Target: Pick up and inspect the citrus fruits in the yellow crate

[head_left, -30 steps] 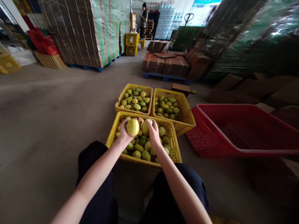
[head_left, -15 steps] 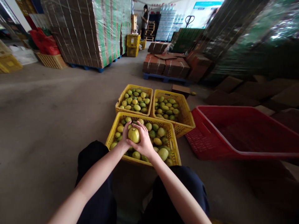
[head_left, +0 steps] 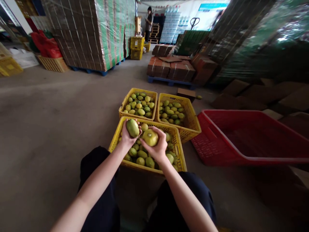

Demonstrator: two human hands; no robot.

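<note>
My left hand (head_left: 126,138) is closed round a greenish lemon (head_left: 132,128), held up above the near yellow crate (head_left: 182,158). Just to its right, my right hand (head_left: 160,147) grips a rounder, yellower lemon (head_left: 150,138) between thumb and fingers. The two held fruits are slightly apart. Beneath both hands, several green and yellow lemons (head_left: 150,162) fill the near crate; my hands and forearms hide some of them.
Two more yellow crates of lemons stand behind, a left one (head_left: 120,112) and a right one (head_left: 193,120). A red crate (head_left: 217,154) is at right. Flattened cartons (head_left: 181,70) lie on a blue pallet (head_left: 171,82). A person (head_left: 149,22) stands far back.
Both hands were together round the yellow lemon. Now they have parted: the right hand has moved right with that lemon, and a greenish lemon shows in my left hand.
</note>
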